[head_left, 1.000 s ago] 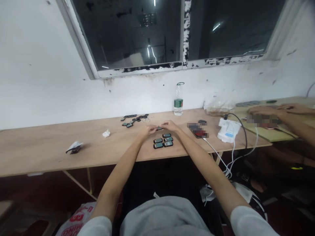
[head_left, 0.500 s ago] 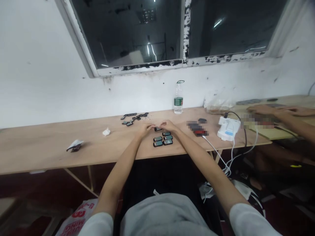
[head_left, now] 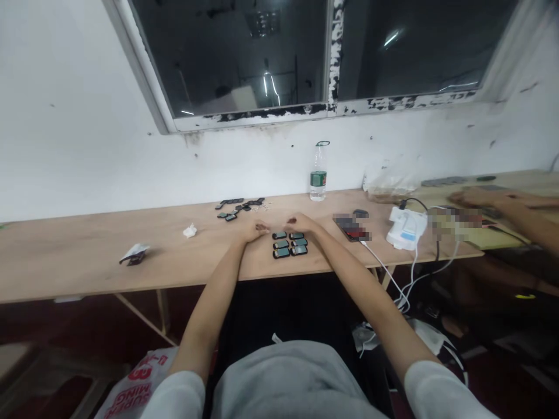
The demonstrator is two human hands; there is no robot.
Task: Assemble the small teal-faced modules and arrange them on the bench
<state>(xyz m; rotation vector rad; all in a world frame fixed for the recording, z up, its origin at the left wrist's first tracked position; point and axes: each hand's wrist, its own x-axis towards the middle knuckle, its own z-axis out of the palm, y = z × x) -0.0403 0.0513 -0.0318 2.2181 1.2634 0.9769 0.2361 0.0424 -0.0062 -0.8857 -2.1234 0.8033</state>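
Several small dark pieces with grey-green faces [head_left: 282,252] lie in two columns near the table's front edge. Just left of their far end is my left hand [head_left: 255,230], its fingers apart and holding nothing. My right hand [head_left: 299,223] is beyond the right column, fingers loosely curled and apart, with nothing visible in it. Farther back, more dark pieces [head_left: 230,217] lie in a loose cluster, with tiny pale bits [head_left: 267,206] beside them.
A water bottle [head_left: 318,177] stands by the wall. To the right lie a phone [head_left: 348,227] with a cable and a white power strip [head_left: 406,228]. Crumpled tissue [head_left: 190,231] and a torn packet [head_left: 134,254] lie left. Another person's hands [head_left: 474,196] are far right.
The dark piece between my fingers now lies at the top of the left column. My hands have let go of it and moved apart.
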